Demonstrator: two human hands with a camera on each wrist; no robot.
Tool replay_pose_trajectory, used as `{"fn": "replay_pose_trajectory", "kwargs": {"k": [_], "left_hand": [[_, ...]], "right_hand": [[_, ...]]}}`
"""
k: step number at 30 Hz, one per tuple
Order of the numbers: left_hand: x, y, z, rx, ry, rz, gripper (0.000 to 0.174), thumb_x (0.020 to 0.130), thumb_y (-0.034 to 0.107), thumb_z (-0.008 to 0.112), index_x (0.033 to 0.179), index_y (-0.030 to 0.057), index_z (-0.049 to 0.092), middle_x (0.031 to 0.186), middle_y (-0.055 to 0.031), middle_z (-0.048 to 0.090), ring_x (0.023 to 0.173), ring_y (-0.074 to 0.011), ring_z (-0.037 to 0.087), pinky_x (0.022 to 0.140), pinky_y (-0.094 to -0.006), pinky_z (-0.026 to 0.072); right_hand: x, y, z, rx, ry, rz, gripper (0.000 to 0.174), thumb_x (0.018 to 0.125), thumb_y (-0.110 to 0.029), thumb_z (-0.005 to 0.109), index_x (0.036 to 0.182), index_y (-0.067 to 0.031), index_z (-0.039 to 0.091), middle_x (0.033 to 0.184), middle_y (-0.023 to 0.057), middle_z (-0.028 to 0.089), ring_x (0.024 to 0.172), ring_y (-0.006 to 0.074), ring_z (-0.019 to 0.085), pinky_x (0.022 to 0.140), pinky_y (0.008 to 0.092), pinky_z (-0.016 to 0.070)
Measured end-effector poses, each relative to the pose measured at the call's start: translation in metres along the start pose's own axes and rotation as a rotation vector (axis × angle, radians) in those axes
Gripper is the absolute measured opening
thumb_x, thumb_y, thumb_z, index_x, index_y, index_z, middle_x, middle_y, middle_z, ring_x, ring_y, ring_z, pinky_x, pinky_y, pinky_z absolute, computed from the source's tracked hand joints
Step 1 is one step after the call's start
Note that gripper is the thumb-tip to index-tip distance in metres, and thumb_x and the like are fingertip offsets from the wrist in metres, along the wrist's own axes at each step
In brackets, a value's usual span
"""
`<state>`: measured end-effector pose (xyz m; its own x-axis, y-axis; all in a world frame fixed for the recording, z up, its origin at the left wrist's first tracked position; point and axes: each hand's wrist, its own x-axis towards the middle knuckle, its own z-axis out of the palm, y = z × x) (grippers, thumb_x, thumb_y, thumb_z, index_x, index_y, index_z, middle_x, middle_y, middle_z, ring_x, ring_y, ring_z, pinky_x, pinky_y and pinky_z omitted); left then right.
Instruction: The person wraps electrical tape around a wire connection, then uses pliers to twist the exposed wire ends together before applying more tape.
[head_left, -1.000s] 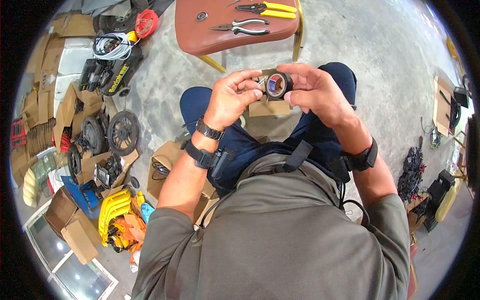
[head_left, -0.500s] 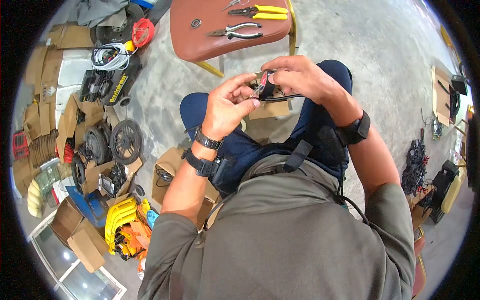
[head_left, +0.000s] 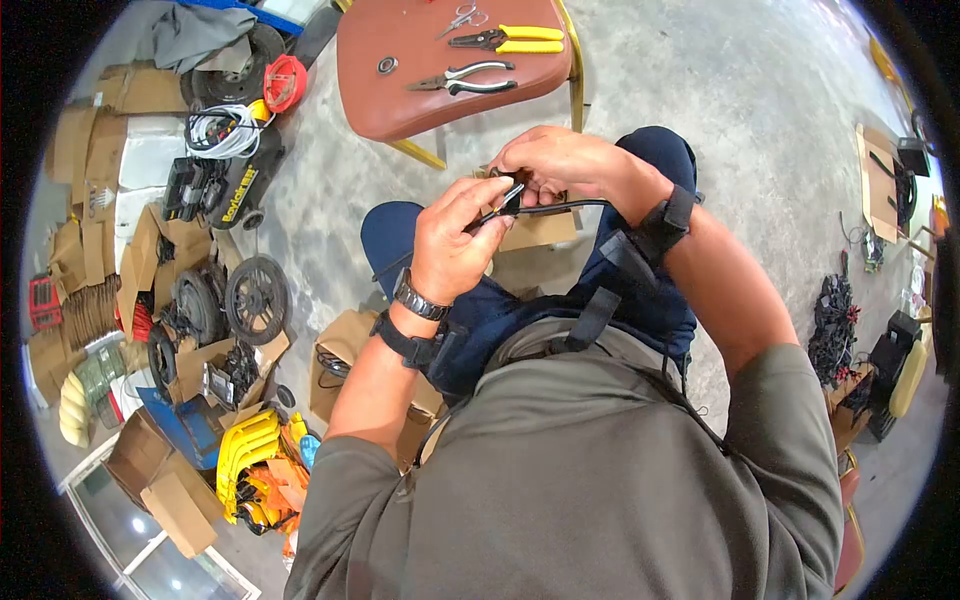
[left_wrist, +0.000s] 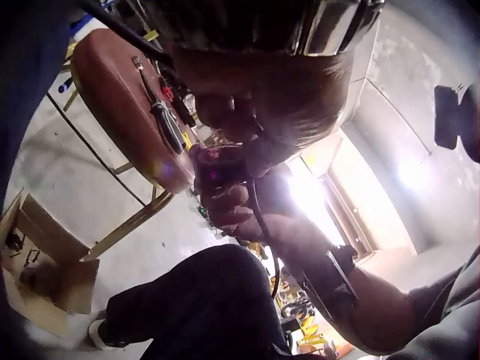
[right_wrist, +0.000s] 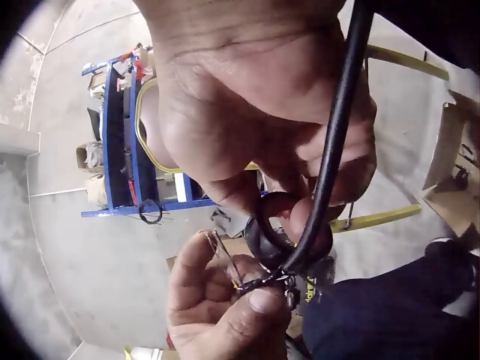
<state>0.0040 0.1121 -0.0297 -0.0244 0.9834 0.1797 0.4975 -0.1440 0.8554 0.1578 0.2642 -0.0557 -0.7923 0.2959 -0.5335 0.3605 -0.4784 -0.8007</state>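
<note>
My left hand (head_left: 448,245) pinches the end of a black cable (right_wrist: 337,142) between thumb and fingertips, where thin stripped wires (right_wrist: 225,255) stick out. In the right wrist view a roll of black electrical tape (right_wrist: 259,240) sits right at that wire joint (right_wrist: 259,283). My right hand (head_left: 572,165) bends over from the other side and holds the roll, its fingers curled at the ring. The cable runs back past the right palm. From the head view, the fingers hide most of the roll.
Ahead stands a brown padded chair (head_left: 400,115) carrying black-and-white pliers (head_left: 465,78), yellow-handled wire strippers (head_left: 520,40), small scissors (head_left: 463,20) and a metal ring (head_left: 387,66). An open cardboard box (head_left: 540,232) lies on the floor between the knees. Wheels (head_left: 257,298) and boxes crowd the left.
My right hand has turned over at the wrist and rolled the tape, so its label no longer faces the head camera. My left hand keeps its pinch, tilting slightly.
</note>
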Motion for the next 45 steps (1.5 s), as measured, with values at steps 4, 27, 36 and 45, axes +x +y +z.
{"fn": "replay_pose_trajectory", "kwargs": {"k": [4,27,36,45], "left_hand": [[0.003,-0.003,-0.001,0.033,-0.020,0.092,0.045,0.078,-0.010,0.072,0.121,0.0029,0.067,0.102,-0.0090,0.070,0.086,-0.0139,0.067,0.074,-0.0259,0.0548],[0.011,-0.010,-0.005,-0.150,-0.097,-0.205,0.050,0.087,-0.008,0.063,0.135,0.0053,0.059,0.097,-0.0061,0.071,0.074,-0.0097,0.062,0.066,-0.0257,0.0533],[0.013,0.012,0.006,-0.283,-0.080,-0.289,0.052,0.087,-0.012,0.062,0.137,0.0018,0.054,0.098,-0.0068,0.068,0.080,-0.0108,0.062,0.069,-0.0260,0.0535],[0.008,0.046,-0.006,-0.453,0.064,-0.380,0.050,0.089,-0.013,0.061,0.136,0.0004,0.054,0.100,-0.0066,0.067,0.087,-0.0117,0.063,0.074,-0.0278,0.0553]], "right_hand": [[0.015,0.006,0.003,0.081,-0.083,0.054,0.027,0.093,-0.028,0.059,0.090,-0.0035,0.069,0.074,0.0033,0.065,0.060,0.0090,0.058,0.049,0.0230,0.0436],[-0.071,0.019,-0.023,-0.601,0.041,-0.225,0.024,0.094,-0.022,0.063,0.101,0.0001,0.069,0.078,0.0071,0.067,0.071,0.0145,0.062,0.066,0.0317,0.0500],[-0.102,0.015,-0.025,-0.703,0.206,-0.432,0.015,0.089,-0.016,0.066,0.094,-0.0019,0.071,0.084,0.0170,0.070,0.080,0.0302,0.069,0.072,0.0386,0.0525],[-0.112,-0.029,-0.011,-1.118,0.328,-0.800,0.011,0.085,-0.017,0.069,0.085,-0.0060,0.065,0.080,0.0128,0.067,0.077,0.0363,0.065,0.067,0.0440,0.0519]]}}
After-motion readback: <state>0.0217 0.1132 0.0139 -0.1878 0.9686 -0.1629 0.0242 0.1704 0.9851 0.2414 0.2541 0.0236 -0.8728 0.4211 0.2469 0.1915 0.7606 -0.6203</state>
